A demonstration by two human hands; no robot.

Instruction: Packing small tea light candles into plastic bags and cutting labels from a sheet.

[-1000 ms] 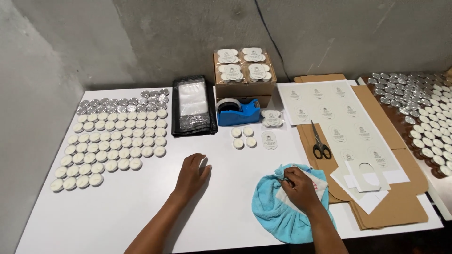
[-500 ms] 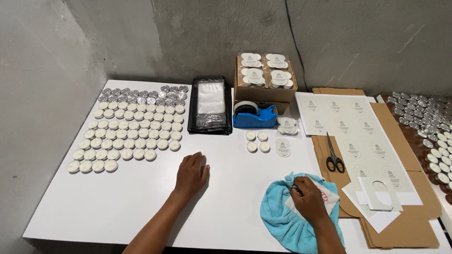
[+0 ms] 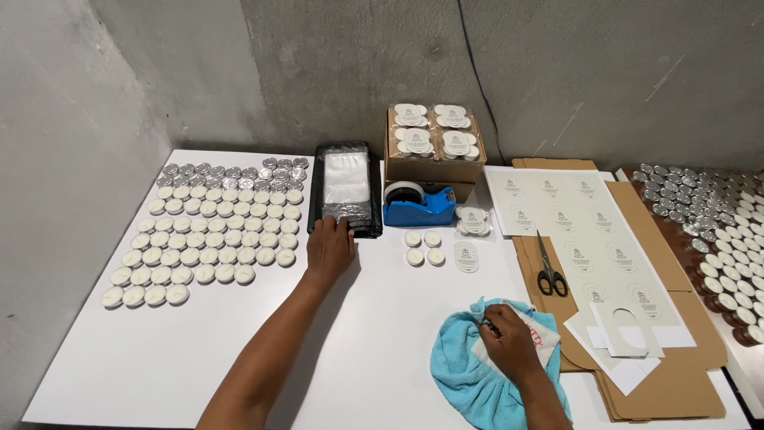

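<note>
Fingers of the left hand [image 3: 329, 248] touch the black plastic bag stack [image 3: 345, 189], open and empty; the right hand [image 3: 509, 342] pinches the light blue towel [image 3: 469, 374].

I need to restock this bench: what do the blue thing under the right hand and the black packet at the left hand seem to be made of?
The blue cloth under the right hand looks like soft terry fabric: fuzzy, matte and bunched in folds. The black packet touched by the left hand looks like thin glossy plastic film, probably a stack of clear bags, judging by its shiny wrinkles.
</note>
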